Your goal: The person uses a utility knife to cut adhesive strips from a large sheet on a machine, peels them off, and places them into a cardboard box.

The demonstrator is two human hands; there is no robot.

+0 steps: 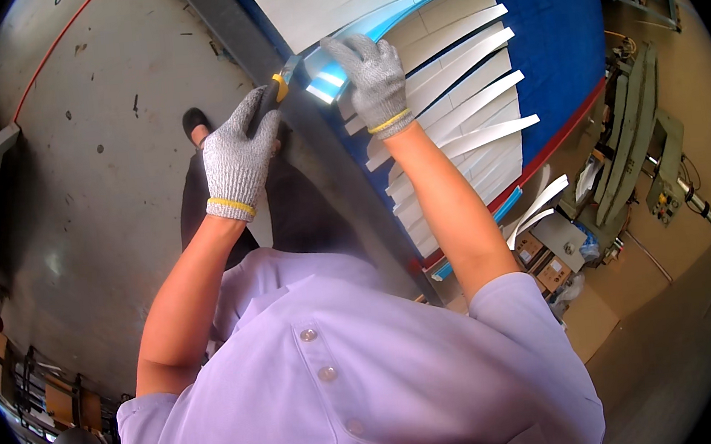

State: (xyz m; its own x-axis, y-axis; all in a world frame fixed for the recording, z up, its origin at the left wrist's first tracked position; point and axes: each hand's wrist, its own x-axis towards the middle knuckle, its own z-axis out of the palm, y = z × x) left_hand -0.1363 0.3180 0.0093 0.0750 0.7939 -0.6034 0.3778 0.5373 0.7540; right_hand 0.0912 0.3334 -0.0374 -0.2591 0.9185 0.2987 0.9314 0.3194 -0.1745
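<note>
My left hand (pixel 239 152), in a grey knit glove with a yellow cuff, is closed around a utility knife (pixel 280 86) with a black and yellow handle. The knife's metal end points toward a light-blue glossy strip (pixel 392 20). My right hand (pixel 378 83), gloved the same way, has its fingers bent over the near end of that strip; its fingertips are partly hidden. Several white strips (pixel 468 59) fan out across the table beside and beyond my right wrist, with a white sheet (pixel 309 4) at the far side.
A dark metal rail (pixel 248 40) edges the blue-topped table (pixel 555 23) nearest me. Loose white strips (pixel 538 204) hang past its red edge at right. Cardboard boxes (pixel 551 274) and long green metal parts (pixel 628 136) lie beyond. A red hose (pixel 49 61) crosses the floor at left.
</note>
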